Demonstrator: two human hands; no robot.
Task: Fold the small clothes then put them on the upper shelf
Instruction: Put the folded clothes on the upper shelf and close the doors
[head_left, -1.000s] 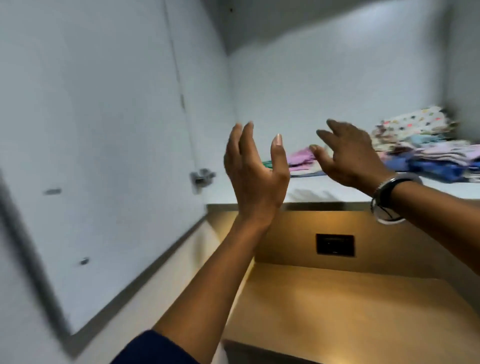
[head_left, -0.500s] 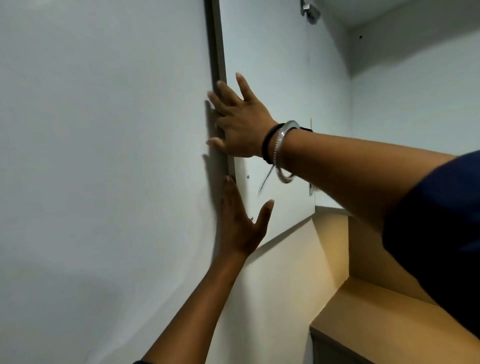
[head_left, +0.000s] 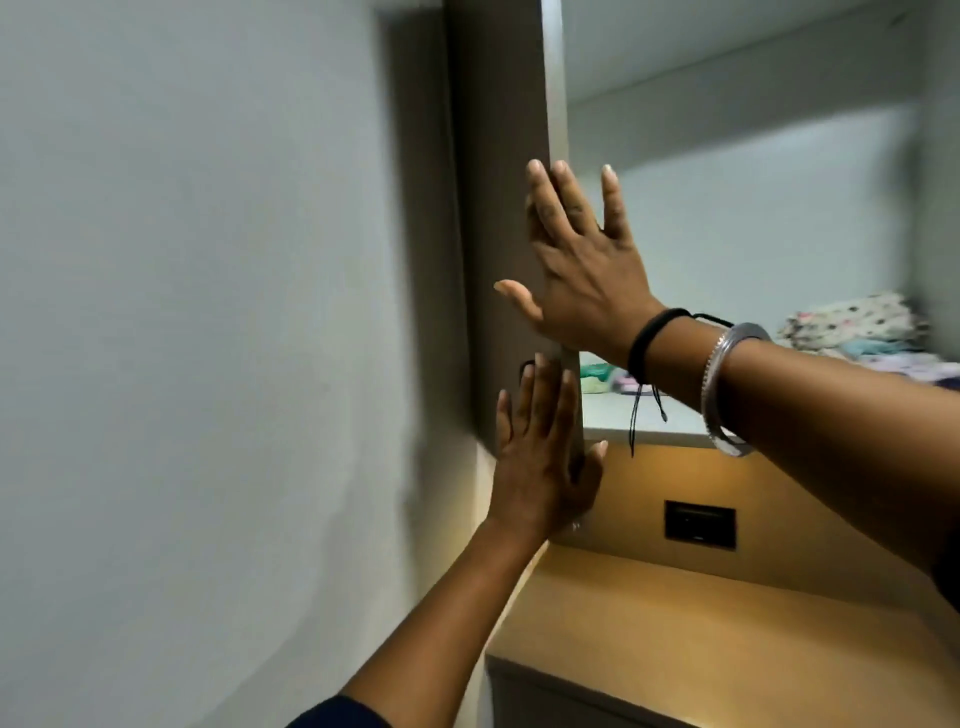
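A stack of folded small clothes (head_left: 862, 332) lies on the upper shelf (head_left: 639, 426) at the far right, a dotted white piece on top. Another small folded pile (head_left: 602, 375) sits near the shelf's left end, partly hidden by my right wrist. The grey cupboard door (head_left: 498, 208) stands edge-on in front of me. My right hand (head_left: 582, 270) lies flat with spread fingers against the door's edge. My left hand (head_left: 545, 457) presses flat on the door's lower corner. Neither hand holds anything.
A pale wall or panel (head_left: 208, 338) fills the left half. Below the shelf is a lit wooden niche (head_left: 727, 623) with a black socket plate (head_left: 700, 525) on its back wall.
Both hands left the shelf and went to the cupboard door. The door has swung since half a second ago and now shows edge-on; the shelf with the clothes is back in view.
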